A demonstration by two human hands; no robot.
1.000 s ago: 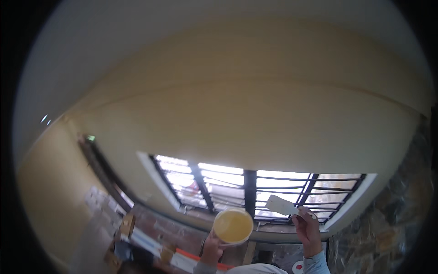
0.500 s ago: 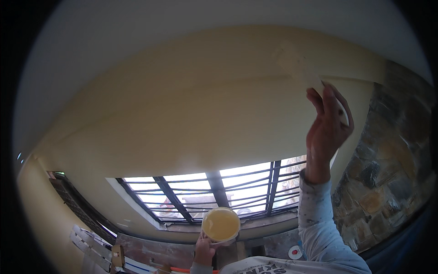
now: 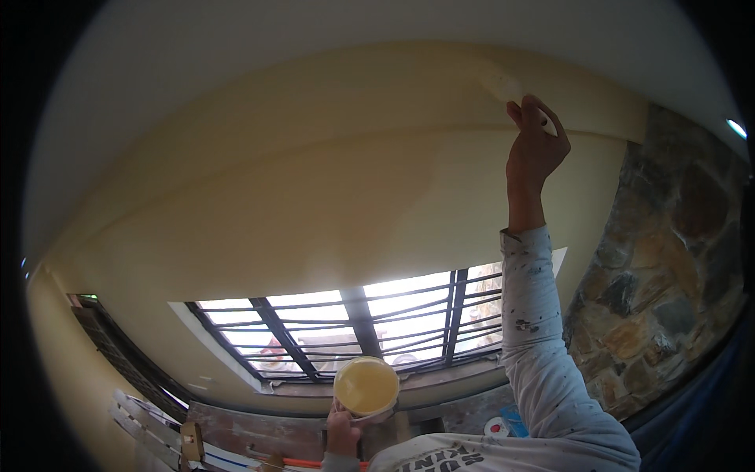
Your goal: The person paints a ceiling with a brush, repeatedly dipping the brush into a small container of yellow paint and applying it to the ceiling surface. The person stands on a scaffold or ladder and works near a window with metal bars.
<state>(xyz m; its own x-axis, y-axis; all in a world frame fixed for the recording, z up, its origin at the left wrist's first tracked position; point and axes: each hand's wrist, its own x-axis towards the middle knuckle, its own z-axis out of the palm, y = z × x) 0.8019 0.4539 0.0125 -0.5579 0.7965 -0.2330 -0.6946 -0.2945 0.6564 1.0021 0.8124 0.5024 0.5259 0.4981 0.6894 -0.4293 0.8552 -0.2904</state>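
My right hand [image 3: 537, 149] is raised high at the end of an outstretched arm, its fingers closed round a pale paintbrush [image 3: 503, 83]. The brush head meets the cream wall [image 3: 314, 204] just under the ceiling, its outline faint against the similar colour. Low in front of me, my left hand [image 3: 342, 431] grips the side of a round plastic tub [image 3: 366, 387]. Yellowish cream paint shows inside the tub, which is tilted so that its mouth faces me.
Behind the tub is a window [image 3: 354, 326] with dark bars. Rough stone cladding [image 3: 668, 275] covers the wall at right. A wooden slatted piece [image 3: 145, 429] stands at lower left, and a white roll [image 3: 496, 427] lies near my right elbow. The ceiling [image 3: 377, 20] is close overhead.
My right hand has moved up and slightly left with the brush, the arm reaching straighter. The tub and my left hand sit slightly further left in view, as the view has shifted.
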